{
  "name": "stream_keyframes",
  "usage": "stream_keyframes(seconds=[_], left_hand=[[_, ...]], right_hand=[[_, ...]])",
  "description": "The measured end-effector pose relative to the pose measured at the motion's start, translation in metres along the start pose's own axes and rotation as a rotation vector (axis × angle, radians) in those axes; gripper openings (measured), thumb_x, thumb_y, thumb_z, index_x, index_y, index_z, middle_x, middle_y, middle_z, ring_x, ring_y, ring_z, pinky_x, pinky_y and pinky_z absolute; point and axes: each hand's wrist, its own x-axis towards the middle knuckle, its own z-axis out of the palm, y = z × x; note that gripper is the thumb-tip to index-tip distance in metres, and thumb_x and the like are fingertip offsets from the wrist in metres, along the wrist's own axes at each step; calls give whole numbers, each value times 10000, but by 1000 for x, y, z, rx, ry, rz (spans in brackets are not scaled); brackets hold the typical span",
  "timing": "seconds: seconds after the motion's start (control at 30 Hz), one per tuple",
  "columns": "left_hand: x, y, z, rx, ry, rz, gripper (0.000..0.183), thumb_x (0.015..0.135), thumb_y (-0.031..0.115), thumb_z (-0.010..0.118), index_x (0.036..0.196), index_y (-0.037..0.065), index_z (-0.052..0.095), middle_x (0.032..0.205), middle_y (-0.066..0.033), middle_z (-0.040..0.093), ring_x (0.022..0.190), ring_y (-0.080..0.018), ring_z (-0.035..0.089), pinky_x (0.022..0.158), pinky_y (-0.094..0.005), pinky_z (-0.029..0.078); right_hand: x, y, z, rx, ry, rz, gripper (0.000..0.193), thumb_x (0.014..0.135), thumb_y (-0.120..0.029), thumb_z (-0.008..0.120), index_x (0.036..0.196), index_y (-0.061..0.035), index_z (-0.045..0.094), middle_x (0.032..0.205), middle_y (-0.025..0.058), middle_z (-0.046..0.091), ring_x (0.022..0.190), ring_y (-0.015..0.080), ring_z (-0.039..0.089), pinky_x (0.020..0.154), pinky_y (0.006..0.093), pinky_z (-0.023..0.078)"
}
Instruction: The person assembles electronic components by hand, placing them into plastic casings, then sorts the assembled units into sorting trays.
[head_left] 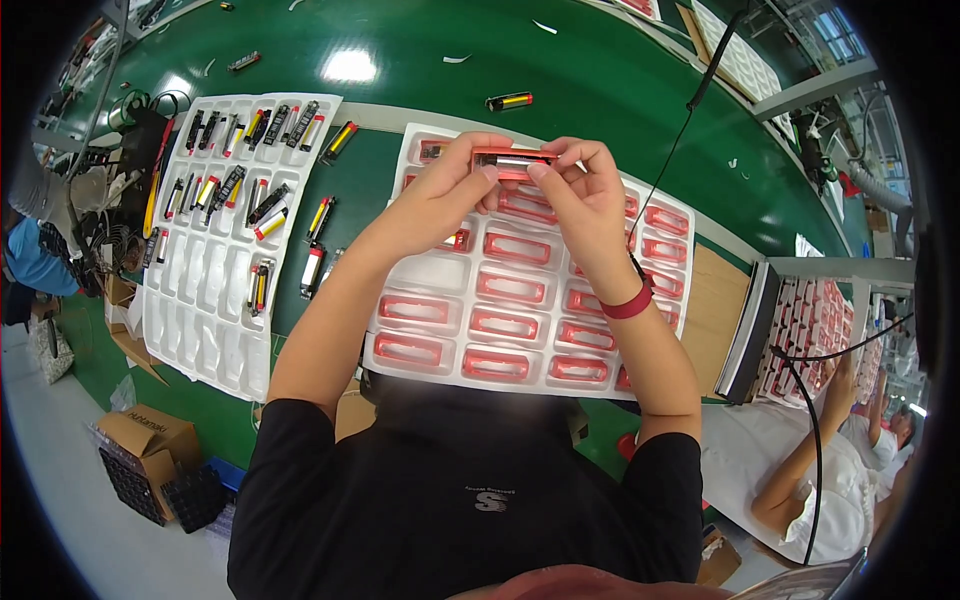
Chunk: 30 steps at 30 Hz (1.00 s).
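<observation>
Above the far side of a white blister tray [428, 272], both hands hold one red plastic housing [512, 174] lengthwise between them. Inside its open side shows a silver and dark cell-shaped part. My left hand [440, 195] grips the left end, thumb on the front edge. At the other end, my right hand [590, 200] pinches it, with the thumb pressed near the inner part. Red frame-like housings [510, 287] fill most compartments of the tray. A compartment left of the middle is bare, and one beside it holds a red housing with a yellowish part [458, 240].
A second white tray [185, 325] at left holds several black, yellow and red cell assemblies [232, 188]. More lie loose on the green table, including one cell [510, 101] behind my hands. A corded red wrist strap [628, 303] circles my right wrist. Another person [840, 470] sits at right.
</observation>
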Motion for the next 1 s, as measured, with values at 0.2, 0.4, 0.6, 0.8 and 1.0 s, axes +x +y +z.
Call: stream_keyframes(seconds=[0.2,0.4,0.6,0.8,1.0], left_hand=[[0,-4,3,57,-1,9,370,1075,174,445,1416,32,427,955,-41,592,878,-104,564,820,-279,482],[5,5,2,-96,105,73,327,1043,98,496,1360,17,492,1038,-37,610,881,-111,556,828,-279,478],[0,10,5,-228,28,-104,293,950,89,698,1220,20,607,1051,-24,658,950,-94,627,872,-258,516],[4,4,1,-322,-13,-144,282,980,115,664,1243,30,608,1152,-43,659,997,-119,649,910,-283,531],[6,1,-3,-357,47,-88,363,1048,248,552,1338,28,539,1233,-98,638,1086,-194,639,966,-361,524]], right_hand=[[-1,2,3,0,81,96,171,917,51,684,1028,-21,577,1222,87,572,1021,131,631,894,268,531],[2,6,-4,-354,52,-247,283,889,-2,732,1152,26,632,1214,137,587,1014,194,687,856,296,598],[-1,-6,-10,-497,-41,-280,353,868,31,748,1211,2,669,1215,117,577,1049,183,656,898,296,552],[-12,-14,-11,-659,-126,-292,323,833,-6,776,1146,-29,700,1199,125,593,1116,247,603,950,353,512],[-2,-25,-16,-668,-244,-305,273,849,37,747,1112,-8,688,1140,124,610,1012,196,628,853,311,544]])
